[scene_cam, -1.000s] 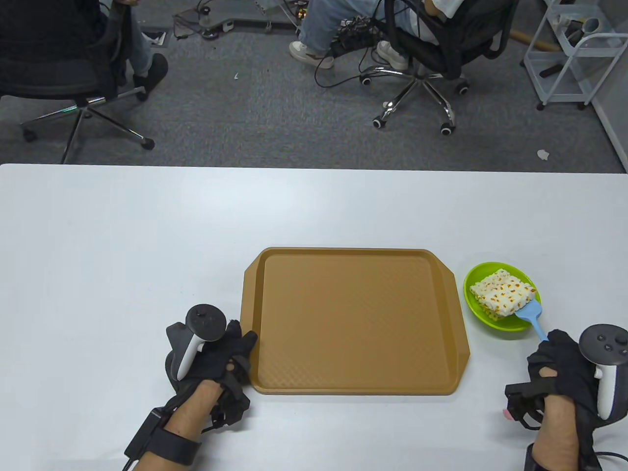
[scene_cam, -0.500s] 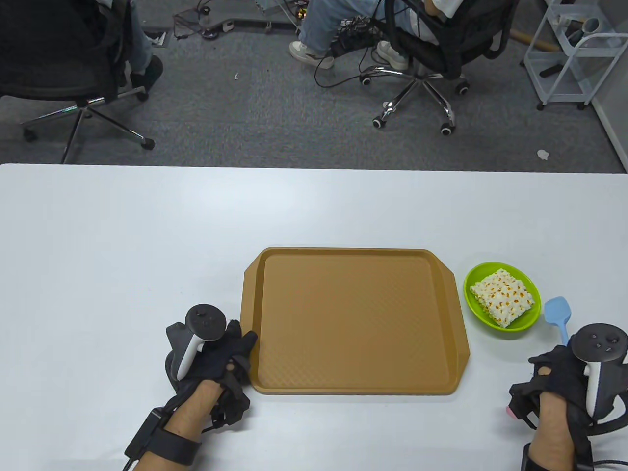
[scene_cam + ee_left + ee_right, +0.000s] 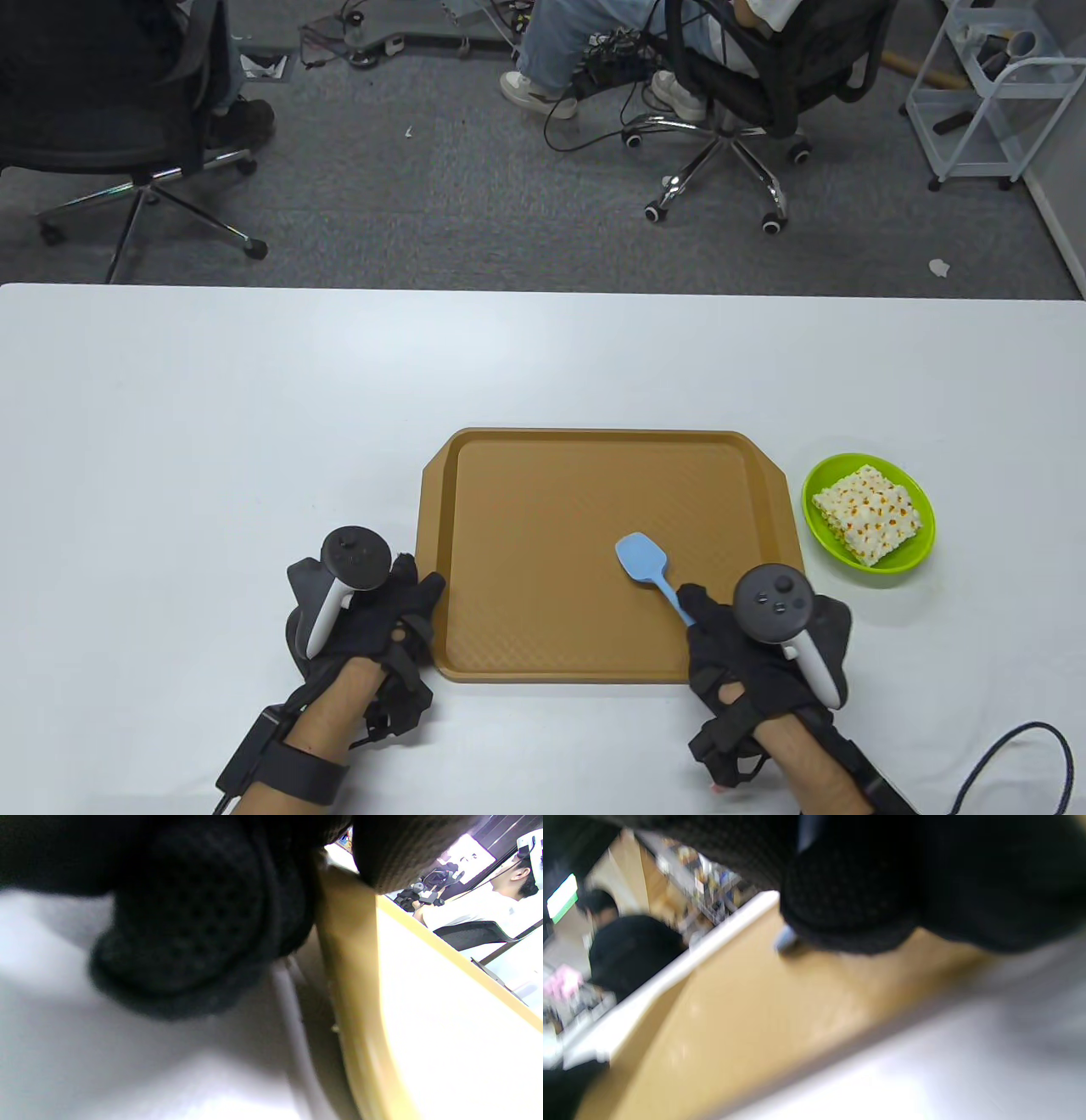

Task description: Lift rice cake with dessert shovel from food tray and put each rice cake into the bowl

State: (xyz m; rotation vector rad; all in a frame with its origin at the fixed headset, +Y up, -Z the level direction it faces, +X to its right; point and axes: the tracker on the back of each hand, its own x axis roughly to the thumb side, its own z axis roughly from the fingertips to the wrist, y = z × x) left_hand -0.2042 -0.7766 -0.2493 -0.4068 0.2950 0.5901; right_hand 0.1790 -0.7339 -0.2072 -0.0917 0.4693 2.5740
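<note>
The brown food tray [image 3: 526, 475] lies bare in the middle of the white table. To its right stands a green bowl [image 3: 920, 543] with stacked rice cakes [image 3: 867, 511] inside. My right hand [image 3: 721, 637] grips the handle of a blue dessert shovel [image 3: 642, 559], whose blade hovers over the tray's near right part. My left hand [image 3: 399, 607] rests at the tray's left rim, its curled fingers holding the edge [image 3: 339, 955]. In the right wrist view, blurred glove fabric [image 3: 882, 878] hangs over the tray floor [image 3: 746, 1005].
Beyond the table's far edge stand office chairs [image 3: 747, 93], with seated people's legs, cables and a wire cart [image 3: 993, 110] on grey carpet. A black cable [image 3: 1018, 755] trails at the near right corner of the table.
My right hand drew the shovel out of the bowl, then swung left from beside the bowl to over the tray's near right part. The left hand has stayed put.
</note>
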